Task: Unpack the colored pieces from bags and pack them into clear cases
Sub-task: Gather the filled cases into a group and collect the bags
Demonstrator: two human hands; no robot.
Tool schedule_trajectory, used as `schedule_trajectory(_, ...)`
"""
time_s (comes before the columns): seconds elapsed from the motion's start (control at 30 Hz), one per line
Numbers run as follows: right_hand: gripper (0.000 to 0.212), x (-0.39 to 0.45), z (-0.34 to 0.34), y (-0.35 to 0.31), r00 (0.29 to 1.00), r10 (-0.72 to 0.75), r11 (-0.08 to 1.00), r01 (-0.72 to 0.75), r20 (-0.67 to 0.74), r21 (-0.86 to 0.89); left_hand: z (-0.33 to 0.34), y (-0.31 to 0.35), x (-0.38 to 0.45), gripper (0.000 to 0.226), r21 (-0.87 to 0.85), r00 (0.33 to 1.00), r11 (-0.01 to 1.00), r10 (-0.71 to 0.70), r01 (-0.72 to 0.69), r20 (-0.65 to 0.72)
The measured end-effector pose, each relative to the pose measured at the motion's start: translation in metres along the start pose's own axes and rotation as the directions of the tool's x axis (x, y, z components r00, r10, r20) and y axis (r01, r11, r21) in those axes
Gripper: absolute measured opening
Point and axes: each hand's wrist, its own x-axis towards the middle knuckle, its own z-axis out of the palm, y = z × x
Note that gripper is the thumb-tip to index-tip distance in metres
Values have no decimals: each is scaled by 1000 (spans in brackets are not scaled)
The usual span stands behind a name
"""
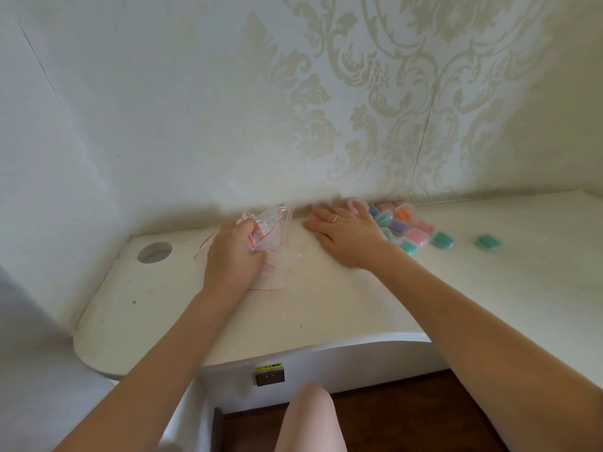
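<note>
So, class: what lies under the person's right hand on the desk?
A pink piece peeks out beneath the fingertips of the right hand, and filled clear cases sit beside it. Whatever is under the palm is covered.

Soft, even daylight; slight blur overall; wide-angle bending at edges.

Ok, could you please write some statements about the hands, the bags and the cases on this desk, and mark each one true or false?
1. The left hand grips crumpled clear bags. True.
2. The right hand holds a green case in the air. False: it lies flat, fingers straight, beside the filled cases.
3. Two green cases lie apart, right of the cluster. True.
4. The desk is dark wood. False: it is white.
5. The round hole is right of the cases. False: it is at the left end.
</note>
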Motion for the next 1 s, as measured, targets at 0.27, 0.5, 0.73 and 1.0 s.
schedule_trajectory(0.27, 45, -23, 6, 50, 975, 222, 975, -223, 23, 22, 4, 3, -1, 23, 81, 1000, 996, -23, 23, 1)
schedule_trajectory(0.5, 44, -37, 4, 81, 960, 280, 959, -281, 17, 39, 9, 9, -2, 21, 117, 1000, 993, -26, 25, 10)
schedule_trajectory(0.73, 55, -78, -6, 113, 700, 691, 722, -680, -181, 126, 22, 17, 2, 23, 87, 1000, 996, 21, -22, 8)
schedule_trajectory(1.0, 56, -100, 3, 140, 680, 730, 512, -614, 72, 601, 70, 67, 6, 23, 43, 988, 991, 125, -129, 87)
